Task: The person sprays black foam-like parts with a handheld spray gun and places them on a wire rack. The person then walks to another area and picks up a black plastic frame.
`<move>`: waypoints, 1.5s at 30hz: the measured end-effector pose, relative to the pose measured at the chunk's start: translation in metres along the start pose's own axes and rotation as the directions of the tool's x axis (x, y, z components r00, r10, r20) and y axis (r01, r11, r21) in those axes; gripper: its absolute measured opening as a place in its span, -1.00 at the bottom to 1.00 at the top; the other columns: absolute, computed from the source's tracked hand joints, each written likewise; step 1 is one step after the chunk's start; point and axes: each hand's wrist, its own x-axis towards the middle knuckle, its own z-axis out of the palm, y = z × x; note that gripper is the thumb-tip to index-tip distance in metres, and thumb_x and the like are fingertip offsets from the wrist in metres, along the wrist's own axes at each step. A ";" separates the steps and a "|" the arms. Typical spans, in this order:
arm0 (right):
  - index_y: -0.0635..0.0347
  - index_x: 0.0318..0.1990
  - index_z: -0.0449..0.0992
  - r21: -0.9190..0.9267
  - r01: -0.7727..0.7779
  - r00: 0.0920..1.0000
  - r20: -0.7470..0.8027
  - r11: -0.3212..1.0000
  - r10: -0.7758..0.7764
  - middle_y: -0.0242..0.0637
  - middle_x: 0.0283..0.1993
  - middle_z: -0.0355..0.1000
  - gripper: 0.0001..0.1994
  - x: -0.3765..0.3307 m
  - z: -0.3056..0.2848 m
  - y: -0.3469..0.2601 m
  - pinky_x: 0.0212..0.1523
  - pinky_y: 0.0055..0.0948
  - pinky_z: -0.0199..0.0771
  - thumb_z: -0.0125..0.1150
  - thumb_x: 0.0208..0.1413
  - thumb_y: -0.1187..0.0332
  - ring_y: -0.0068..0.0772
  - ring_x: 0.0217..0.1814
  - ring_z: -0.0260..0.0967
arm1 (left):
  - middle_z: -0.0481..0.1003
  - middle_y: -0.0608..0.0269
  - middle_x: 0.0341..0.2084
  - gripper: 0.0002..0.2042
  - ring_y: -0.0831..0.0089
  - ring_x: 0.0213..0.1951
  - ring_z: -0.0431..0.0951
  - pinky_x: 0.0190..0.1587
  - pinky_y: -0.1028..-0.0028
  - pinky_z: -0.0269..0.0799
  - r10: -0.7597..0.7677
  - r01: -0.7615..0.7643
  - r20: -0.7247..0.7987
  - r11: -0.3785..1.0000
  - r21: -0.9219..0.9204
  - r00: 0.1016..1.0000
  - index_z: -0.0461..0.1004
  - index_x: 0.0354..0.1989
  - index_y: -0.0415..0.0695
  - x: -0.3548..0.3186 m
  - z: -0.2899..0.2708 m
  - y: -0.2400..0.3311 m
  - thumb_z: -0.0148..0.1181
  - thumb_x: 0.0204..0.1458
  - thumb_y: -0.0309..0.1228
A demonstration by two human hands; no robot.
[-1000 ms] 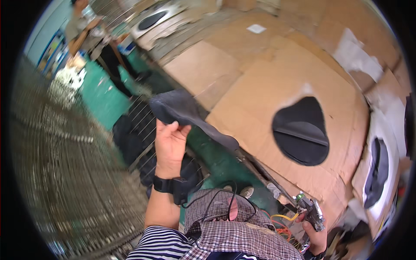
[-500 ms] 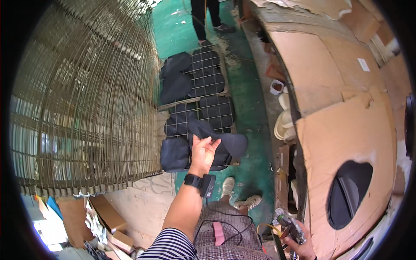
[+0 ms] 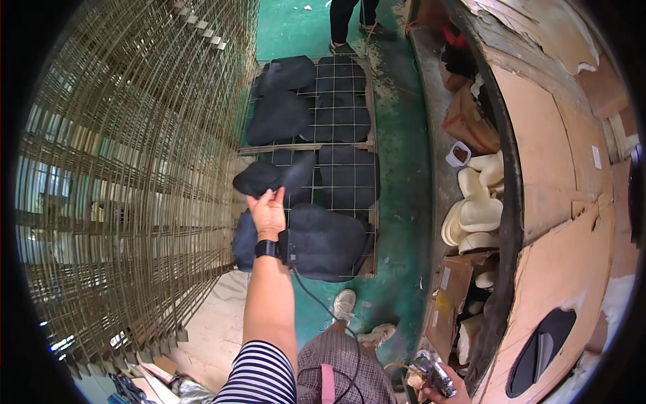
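Observation:
My left hand pinches the near edge of a dark blue, pad-like sheet at the left of a flat wire mesh rack. That sheet is bent, partly lifted over the others. A large dark sheet lies flat on the mesh, just right of my left wrist. Several more dark sheets cover the far part of the rack. Low at the right, my right hand is wrapped round a metal spray gun with a yellow hose; part of its grip is hidden.
A tall stack of wire racks stands along the left. On the right, a cardboard-covered bench carries a dark oval piece. Cream foam shapes and a white tub sit under it. Another person's legs show beyond the rack.
My left hand has moved left and away from me with a dark sheet. A large sheet now lies flat at the rack's near right. My right hand still holds the spray gun. The view has shifted.

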 end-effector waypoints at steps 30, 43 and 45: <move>0.07 0.22 0.15 -0.059 0.381 0.776 -0.523 0.923 -0.354 -0.06 0.06 0.35 -0.42 -0.249 -0.054 0.166 0.04 -0.29 0.32 0.15 0.05 0.14 -0.07 0.05 0.35 | 0.45 0.23 -0.33 -0.77 0.53 -0.26 0.45 -0.17 0.57 0.41 -0.845 -0.316 0.534 0.499 0.807 0.030 0.42 -0.14 -0.29 -0.553 0.285 -0.229 0.10 0.00 -0.57; 0.14 0.10 0.31 0.364 0.458 0.494 -0.863 0.811 0.108 -0.38 -0.31 0.41 -0.45 -0.390 -0.065 0.273 -0.18 -0.53 0.36 0.33 -0.12 0.41 -0.60 -0.26 0.34 | 0.47 0.12 -0.23 -0.78 0.08 -0.07 0.40 -0.03 0.22 0.33 -0.858 -0.995 0.510 -0.010 0.104 0.061 0.50 -0.32 -0.08 -0.729 0.307 -0.319 0.18 -0.23 -0.43; 0.15 0.10 0.31 0.373 0.450 0.500 -0.858 0.811 0.117 -0.39 -0.31 0.41 -0.44 -0.394 -0.069 0.275 -0.19 -0.55 0.36 0.33 -0.13 0.43 -0.61 -0.27 0.34 | 0.46 0.14 -0.30 -0.88 0.09 -0.14 0.41 -0.09 0.20 0.34 -0.836 -0.995 0.547 0.080 0.055 -0.037 0.51 -0.47 -0.08 -0.733 0.303 -0.306 0.17 -0.25 -0.48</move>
